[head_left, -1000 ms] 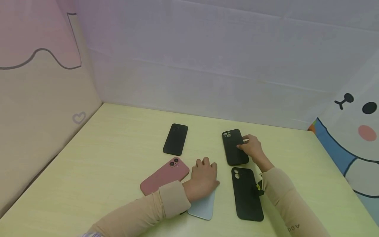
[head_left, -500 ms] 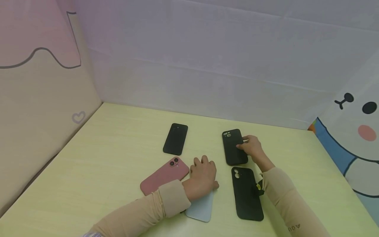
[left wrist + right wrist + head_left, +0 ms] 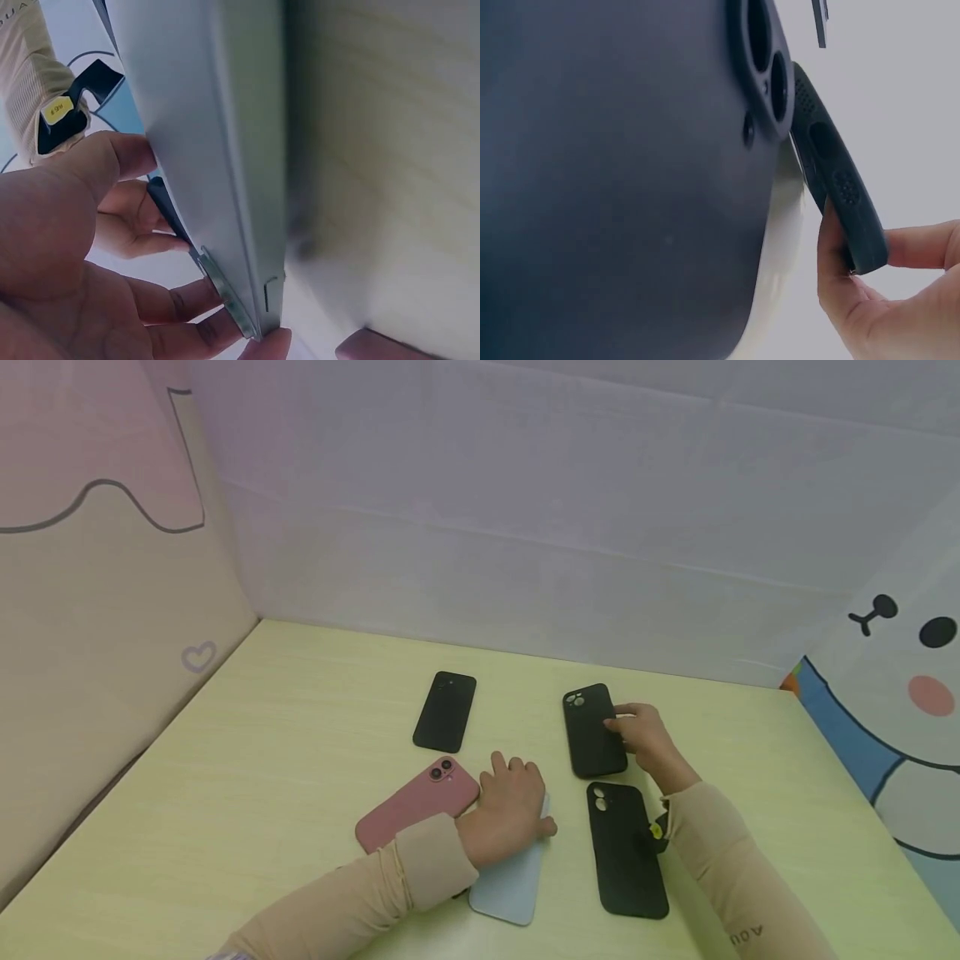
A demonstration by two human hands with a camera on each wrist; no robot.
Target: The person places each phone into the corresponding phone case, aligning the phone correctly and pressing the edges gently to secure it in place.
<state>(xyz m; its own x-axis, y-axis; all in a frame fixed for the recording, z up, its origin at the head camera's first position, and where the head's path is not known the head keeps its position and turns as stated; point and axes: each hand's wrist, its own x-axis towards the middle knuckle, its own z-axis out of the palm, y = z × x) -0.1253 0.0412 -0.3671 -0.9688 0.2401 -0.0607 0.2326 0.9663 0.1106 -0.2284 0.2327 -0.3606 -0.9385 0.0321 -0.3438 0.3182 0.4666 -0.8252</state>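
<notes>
- Phone case, black, camera hole at its far left corner: toward the back of the table; long axis runs away from the person, far end leaning slightly left.
- Right hand, at that case's right edge: narrow pinch, case between thumb and finger.
- Pale phone, bluish: left of the case, nearer the person, apart from it; far end leans slightly right, so the two long axes draw together toward the back.
- Left hand, over the pale phone's far half: thumb at one edge, a fingertip curled past the camera end, phone held between.
- Nearer hand: right for the case, left for the pale phone.
- Second case, black: just in front of the first, right of the pale phone.
- Pink phone: slantwise, left of the left hand.
- Black phone: farther back, left of the first case.
</notes>
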